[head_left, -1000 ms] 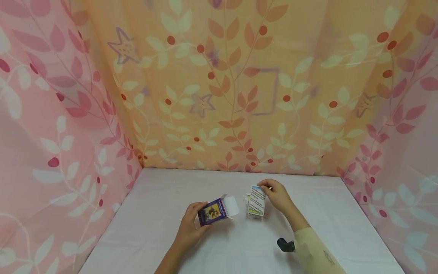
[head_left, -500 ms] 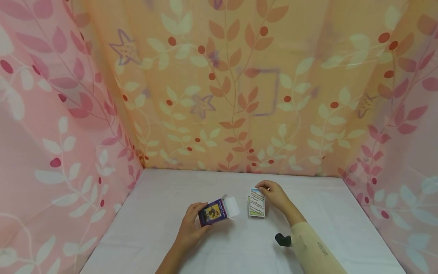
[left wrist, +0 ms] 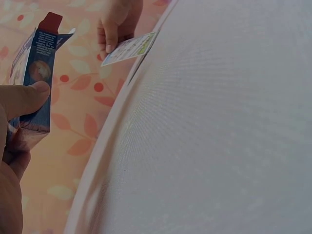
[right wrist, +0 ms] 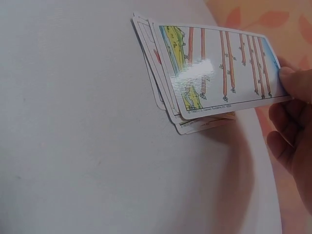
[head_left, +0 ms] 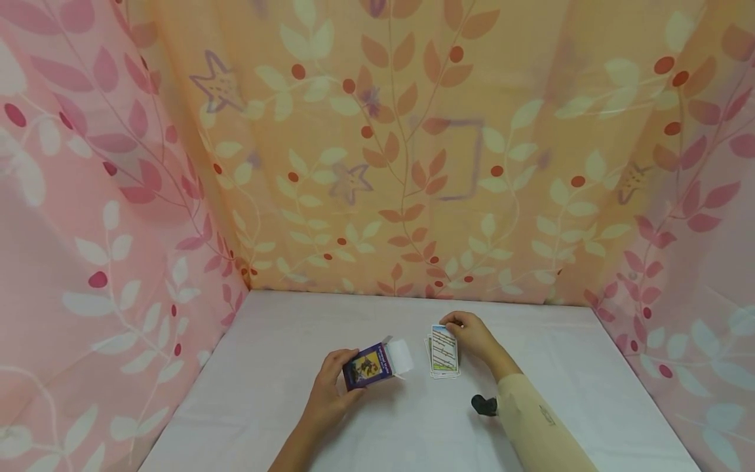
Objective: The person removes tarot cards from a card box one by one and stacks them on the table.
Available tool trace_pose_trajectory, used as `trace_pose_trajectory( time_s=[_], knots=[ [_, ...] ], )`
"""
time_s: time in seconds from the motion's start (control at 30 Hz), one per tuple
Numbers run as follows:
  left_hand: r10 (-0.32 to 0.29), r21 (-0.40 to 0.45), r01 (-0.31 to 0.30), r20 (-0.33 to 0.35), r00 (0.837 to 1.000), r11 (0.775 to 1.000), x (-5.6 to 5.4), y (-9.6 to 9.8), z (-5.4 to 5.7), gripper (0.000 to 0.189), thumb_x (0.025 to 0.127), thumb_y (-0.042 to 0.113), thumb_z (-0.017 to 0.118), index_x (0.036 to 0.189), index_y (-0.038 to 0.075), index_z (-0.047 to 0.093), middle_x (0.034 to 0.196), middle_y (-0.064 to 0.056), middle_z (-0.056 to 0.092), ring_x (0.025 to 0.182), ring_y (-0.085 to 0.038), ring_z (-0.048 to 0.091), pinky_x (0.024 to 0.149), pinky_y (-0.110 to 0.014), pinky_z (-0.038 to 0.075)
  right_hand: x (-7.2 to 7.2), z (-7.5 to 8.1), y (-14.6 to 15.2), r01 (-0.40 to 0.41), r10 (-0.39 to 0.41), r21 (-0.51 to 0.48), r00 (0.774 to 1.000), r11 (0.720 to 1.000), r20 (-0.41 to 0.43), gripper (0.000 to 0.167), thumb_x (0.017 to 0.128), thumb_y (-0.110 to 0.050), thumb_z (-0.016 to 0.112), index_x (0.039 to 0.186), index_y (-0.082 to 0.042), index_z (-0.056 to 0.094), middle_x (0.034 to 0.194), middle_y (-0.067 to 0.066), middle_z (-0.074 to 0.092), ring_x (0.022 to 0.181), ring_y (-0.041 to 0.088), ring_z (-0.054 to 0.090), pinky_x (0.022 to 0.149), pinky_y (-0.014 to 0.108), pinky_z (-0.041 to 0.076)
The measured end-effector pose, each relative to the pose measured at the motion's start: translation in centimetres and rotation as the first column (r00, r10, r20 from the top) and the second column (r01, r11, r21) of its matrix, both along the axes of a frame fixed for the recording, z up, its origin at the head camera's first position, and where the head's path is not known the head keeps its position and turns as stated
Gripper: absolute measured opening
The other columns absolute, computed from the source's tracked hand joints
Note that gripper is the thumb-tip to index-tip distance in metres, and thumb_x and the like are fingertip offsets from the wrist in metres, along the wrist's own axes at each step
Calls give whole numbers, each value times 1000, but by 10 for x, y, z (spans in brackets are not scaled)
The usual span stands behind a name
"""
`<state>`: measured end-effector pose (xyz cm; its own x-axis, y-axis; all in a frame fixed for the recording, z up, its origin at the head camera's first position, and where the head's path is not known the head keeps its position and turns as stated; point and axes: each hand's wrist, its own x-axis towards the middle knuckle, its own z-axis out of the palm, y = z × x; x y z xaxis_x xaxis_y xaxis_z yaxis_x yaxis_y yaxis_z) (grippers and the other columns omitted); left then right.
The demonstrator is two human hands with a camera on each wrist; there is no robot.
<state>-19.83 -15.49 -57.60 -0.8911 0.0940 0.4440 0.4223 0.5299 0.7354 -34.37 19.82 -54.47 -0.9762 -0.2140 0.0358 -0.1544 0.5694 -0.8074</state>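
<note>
My left hand [head_left: 331,387] grips a small purple tarot card box [head_left: 367,367] above the table. The box's white flap [head_left: 400,357] hangs open toward the right, and its inside is hidden. In the left wrist view the thumb lies along the dark narrow side of the box. My right hand [head_left: 472,331] pinches the far end of a tarot card [head_left: 444,349] showing several slanting wands. Below that card a loose, uneven stack of cards [right wrist: 170,117] lies on the table. In the right wrist view the held card is tilted, with its near end against the stack.
A white cloth covers the table [head_left: 253,406]. Patterned curtains [head_left: 295,216] stand along the back and both sides. A black piece [head_left: 484,405] sticks out beside the right sleeve [head_left: 531,419].
My right hand has come slightly down with the card, which now lies closer over the stack. The right forearm has shifted a little left. The left hand and the box have barely moved.
</note>
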Motion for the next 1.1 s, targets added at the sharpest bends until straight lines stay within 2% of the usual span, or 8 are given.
trace_pose_trajectory(
  time_s=[0.17, 0.43, 0.7, 0.93, 1.1],
  knots=[
    [-3, -21, 3, -25, 1000, 1000, -1, 0, 1, 90, 69, 7, 94, 144, 34, 52, 139, 9, 52, 132, -18, 54, 115, -46, 45, -6, -9, 2, 2, -1, -32, 999, 999, 41, 14, 102, -10, 59, 106, -10, 73, 104, 6, 70, 103, 24, 57, 98, 43, 47],
    [-3, -25, 3, -4, 1000, 1000, 0, 1, 0, 86, 69, 8, 95, 144, 24, 55, 139, 10, 52, 132, -17, 53, 115, -46, 45, -13, -32, 4, 7, -5, -38, 999, 999, 47, 15, 102, -9, 59, 105, -11, 74, 103, 4, 69, 101, 22, 57, 95, 41, 50],
    [-2, -33, 2, -4, 1000, 999, 1, 0, 2, 86, 69, 8, 94, 144, 21, 55, 139, 6, 52, 132, -19, 53, 115, -49, 45, -14, -37, 0, 16, -14, -54, 999, 998, 33, 14, 102, -10, 61, 106, -11, 74, 105, 4, 70, 101, 21, 58, 96, 41, 50],
    [3, -9, -2, 18, 1000, 1000, 1, 0, 3, 83, 69, 8, 94, 143, 17, 57, 139, 11, 51, 133, -15, 52, 117, -47, 44, -16, -42, -3, 11, -11, -34, 1000, 999, 16, 14, 101, -8, 62, 105, -11, 74, 105, 3, 71, 104, 22, 60, 104, 50, 49],
    [6, -11, -6, 30, 1000, 1000, 1, 0, 4, 82, 71, 9, 94, 143, 17, 57, 139, 11, 51, 133, -14, 51, 118, -46, 43, -17, -44, -5, 17, -17, -11, 1000, 1000, -15, 14, 100, -6, 63, 104, -12, 75, 106, 2, 72, 108, 22, 62, 106, 52, 49]
  ],
)
